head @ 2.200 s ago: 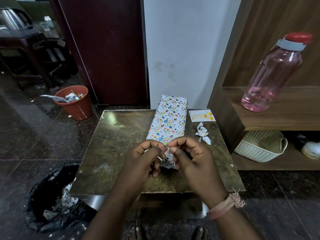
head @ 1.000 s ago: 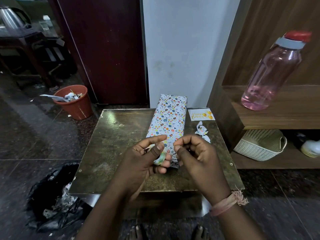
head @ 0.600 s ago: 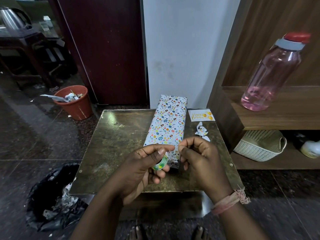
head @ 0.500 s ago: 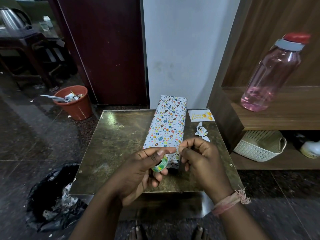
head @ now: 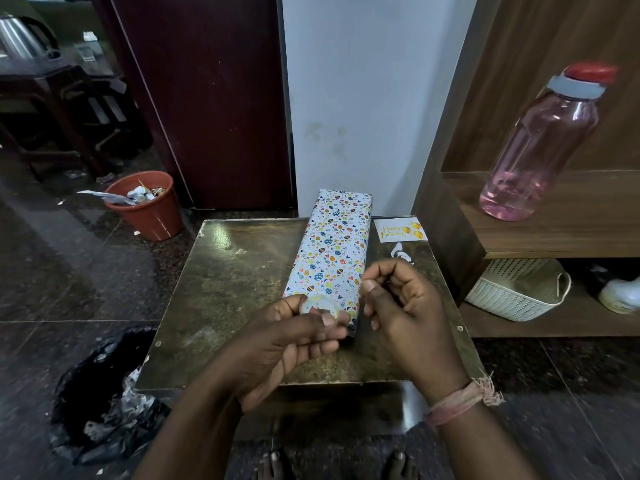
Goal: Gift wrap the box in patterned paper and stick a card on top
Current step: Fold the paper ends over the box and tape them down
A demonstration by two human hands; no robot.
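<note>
The left hand (head: 291, 337) pinches a small tape roll (head: 318, 305) between thumb and fingers, and the right hand (head: 398, 306) has its thumb and forefinger closed together just beside it, apparently on a strip of tape too thin and clear to make out. A moment ago the two hands met fingertip to fingertip at the roll; now the right has drawn off a little to the right and the roll has turned so its round face shows. That reads as a length of tape being pulled free, most likely to seal the near end flap of the box (head: 332, 251), or else for the card. The box lies lengthwise on the table (head: 225, 299), its near end just behind the hands, already covered in smooth white paper printed with small coloured eggs and hearts, its edges creased square. The roll is a pale translucent ring. The card (head: 401, 230) lies flat on the table just right of the box's far half, a white rectangle with gold lettering and balloons, not yet stuck on. Between it and the right hand lies a crumpled paper scrap (head: 400, 252). The table top is dull, mottled and brassy, with a faint sheen. A pink plastic bottle (head: 540, 147) stands on the wooden shelf to the right.
</note>
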